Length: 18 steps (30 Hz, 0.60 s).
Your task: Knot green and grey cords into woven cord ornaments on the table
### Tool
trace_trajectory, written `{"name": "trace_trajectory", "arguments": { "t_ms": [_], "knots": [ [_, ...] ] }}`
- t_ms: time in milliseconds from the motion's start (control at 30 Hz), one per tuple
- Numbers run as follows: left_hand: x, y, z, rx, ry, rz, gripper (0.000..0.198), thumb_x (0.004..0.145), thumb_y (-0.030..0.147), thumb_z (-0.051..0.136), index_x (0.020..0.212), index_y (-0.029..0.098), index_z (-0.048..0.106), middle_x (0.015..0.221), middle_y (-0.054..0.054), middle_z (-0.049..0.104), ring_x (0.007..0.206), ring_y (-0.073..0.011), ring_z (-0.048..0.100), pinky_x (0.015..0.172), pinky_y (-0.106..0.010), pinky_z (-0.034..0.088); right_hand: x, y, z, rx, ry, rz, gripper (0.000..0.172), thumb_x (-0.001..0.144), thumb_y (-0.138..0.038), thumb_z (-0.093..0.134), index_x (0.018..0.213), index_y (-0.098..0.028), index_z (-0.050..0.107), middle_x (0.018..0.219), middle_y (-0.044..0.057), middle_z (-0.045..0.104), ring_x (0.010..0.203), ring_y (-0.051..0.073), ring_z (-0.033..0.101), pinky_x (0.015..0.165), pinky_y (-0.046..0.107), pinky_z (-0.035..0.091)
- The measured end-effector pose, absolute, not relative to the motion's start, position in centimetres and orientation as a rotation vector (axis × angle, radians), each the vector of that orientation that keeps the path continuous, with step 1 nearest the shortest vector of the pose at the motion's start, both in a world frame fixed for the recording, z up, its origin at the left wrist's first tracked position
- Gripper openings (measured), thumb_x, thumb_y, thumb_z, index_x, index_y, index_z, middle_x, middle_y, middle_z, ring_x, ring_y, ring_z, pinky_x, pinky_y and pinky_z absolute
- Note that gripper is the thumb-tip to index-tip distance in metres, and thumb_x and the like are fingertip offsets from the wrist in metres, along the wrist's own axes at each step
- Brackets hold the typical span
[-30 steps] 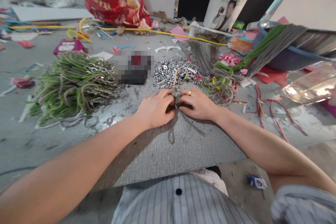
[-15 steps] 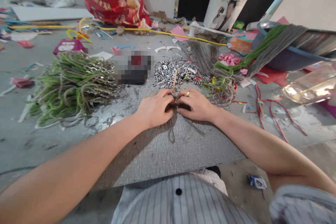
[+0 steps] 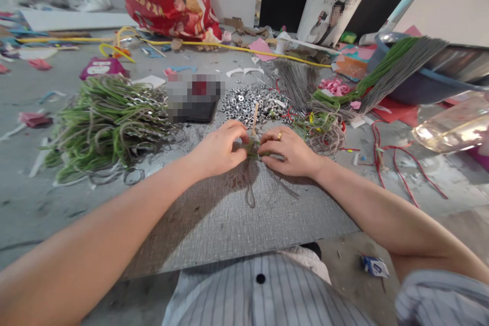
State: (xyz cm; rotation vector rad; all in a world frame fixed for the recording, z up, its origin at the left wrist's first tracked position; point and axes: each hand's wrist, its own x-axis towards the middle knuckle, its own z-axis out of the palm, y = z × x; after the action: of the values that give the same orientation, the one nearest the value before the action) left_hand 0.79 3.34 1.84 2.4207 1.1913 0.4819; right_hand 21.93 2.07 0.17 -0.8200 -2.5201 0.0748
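Observation:
My left hand [image 3: 221, 148] and my right hand [image 3: 293, 154], which wears a ring, face each other over the board [image 3: 229, 229]. Between their fingertips lies a green and grey cord [image 3: 252, 150], pinched from both sides. Part of it is blurred and hidden by the fingers. A grey cord loop [image 3: 249, 198] hangs toward me, and a loose grey cord end [image 3: 286, 187] runs off to the right. Just behind the cord stands a thin wooden stick [image 3: 255, 118]. Beyond my fingers spreads a pile of silvery metal nuts [image 3: 244, 104].
A heap of green and grey cords [image 3: 103, 132] is on the left, beside a blurred dark object [image 3: 200, 112]. Cut cord bundles [image 3: 405, 69] lean over a blue basin [image 3: 416, 86] at right. Red cords [image 3: 401, 158] and a clear bottle [image 3: 451, 125] lie nearer. Behind stands a red bag [image 3: 171, 0].
My left hand has shifted slightly left and away from me, opening a wider gap between the hands. More of the green cord shows there. My right hand has moved only slightly right.

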Motion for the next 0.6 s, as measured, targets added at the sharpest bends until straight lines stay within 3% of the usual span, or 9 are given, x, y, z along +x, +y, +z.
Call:
{"name": "trace_trajectory", "arguments": {
  "t_ms": [200,333,600],
  "knots": [
    [0.4,3.1,3.0,2.597,1.182,0.144,0.016,0.070,0.026,0.051,0.083,0.018,0.056,0.106,-0.007,0.055,0.086,-0.0201,0.057,0.074,-0.031,0.044,21.7,1.5,0.6,-0.683,-2.599,0.012,0.021,0.085,-0.029,0.048,0.087,-0.020,0.067,0.091,0.006,0.063,0.085,0.019,0.054,0.080,0.037,0.039],
    [0.0,3.4,2.9,2.641,1.169,-0.010,0.012,0.071,0.021,0.049,0.080,0.018,0.056,0.101,-0.007,0.056,0.083,-0.0195,0.057,0.069,-0.030,0.042,22.2,1.9,1.0,-0.721,-2.615,0.054,0.019,0.084,-0.024,0.049,0.081,-0.020,0.067,0.082,0.005,0.063,0.079,0.017,0.054,0.078,0.034,0.038],
    [-0.3,3.4,2.8,2.652,1.186,0.137,0.017,0.070,0.014,0.047,0.085,0.017,0.055,0.099,-0.007,0.057,0.084,-0.0188,0.057,0.073,-0.030,0.043,23.2,1.5,4.3,-0.938,-2.953,0.721,0.023,0.079,-0.009,0.052,0.094,-0.019,0.066,0.089,0.004,0.065,0.078,0.013,0.058,0.069,0.025,0.040]
  ]
}}
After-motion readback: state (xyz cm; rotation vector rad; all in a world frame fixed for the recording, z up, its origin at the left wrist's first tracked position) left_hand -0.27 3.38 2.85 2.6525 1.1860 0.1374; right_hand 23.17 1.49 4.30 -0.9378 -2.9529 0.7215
